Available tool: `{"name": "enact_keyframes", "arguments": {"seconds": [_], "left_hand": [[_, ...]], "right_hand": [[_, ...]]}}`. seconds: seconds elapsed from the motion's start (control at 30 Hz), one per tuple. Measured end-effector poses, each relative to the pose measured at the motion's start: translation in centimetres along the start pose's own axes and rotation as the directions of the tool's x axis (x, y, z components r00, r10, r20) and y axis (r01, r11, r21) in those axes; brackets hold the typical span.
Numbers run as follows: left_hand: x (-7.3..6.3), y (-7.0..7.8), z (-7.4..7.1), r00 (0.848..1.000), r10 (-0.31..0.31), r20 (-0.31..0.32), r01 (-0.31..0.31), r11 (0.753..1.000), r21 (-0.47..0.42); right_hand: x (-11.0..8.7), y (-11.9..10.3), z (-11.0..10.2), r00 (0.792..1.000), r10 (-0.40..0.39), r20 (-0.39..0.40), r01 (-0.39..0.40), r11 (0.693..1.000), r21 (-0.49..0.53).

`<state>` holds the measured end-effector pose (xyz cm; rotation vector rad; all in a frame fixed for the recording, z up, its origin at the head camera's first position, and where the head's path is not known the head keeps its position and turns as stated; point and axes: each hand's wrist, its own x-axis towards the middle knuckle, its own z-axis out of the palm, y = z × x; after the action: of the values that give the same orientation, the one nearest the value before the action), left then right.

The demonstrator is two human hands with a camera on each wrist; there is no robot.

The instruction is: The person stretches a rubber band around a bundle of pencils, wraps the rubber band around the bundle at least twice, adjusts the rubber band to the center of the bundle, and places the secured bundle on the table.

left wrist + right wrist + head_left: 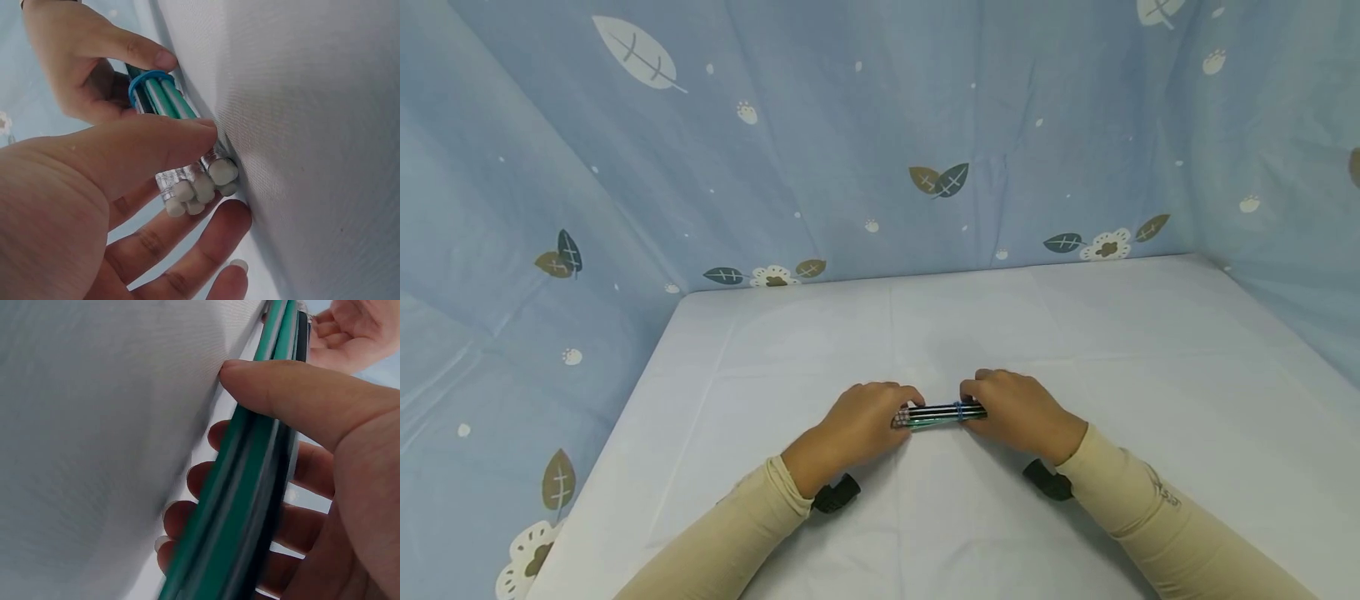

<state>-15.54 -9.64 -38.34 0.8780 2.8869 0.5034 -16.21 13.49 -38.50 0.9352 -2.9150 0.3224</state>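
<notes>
Low over the white tabletop, a bundle of pencils point(934, 416) lies crosswise between both hands, green and dark striped along their lengths. A blue elastic band point(133, 92) loops around the bundle near the right hand. My left hand point(861, 423) pinches the eraser end, thumb across the top. White erasers point(203, 189) and silver ferrules show past that thumb in the left wrist view. My right hand point(1022, 414) grips the other end, its thumb point(275, 387) over the pencils and its fingers curled behind them.
The white cloth-covered table point(820, 333) spreads around both hands, with faint fold lines. A blue curtain point(850, 133) with leaf and flower prints stands behind and beside it. Black wrist devices point(837, 494) sit under the beige sleeves point(737, 525).
</notes>
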Motion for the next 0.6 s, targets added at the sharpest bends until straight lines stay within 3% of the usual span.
{"name": "enact_keyframes", "arguments": {"seconds": [0.6], "left_hand": [[-0.03, -0.33, 0.12, 0.999, -0.021, -0.030, 0.022, 0.999, 0.047]], "right_hand": [[-0.19, 0.44, 0.62, 1.000, -0.015, 0.006, 0.016, 0.999, -0.030]]}}
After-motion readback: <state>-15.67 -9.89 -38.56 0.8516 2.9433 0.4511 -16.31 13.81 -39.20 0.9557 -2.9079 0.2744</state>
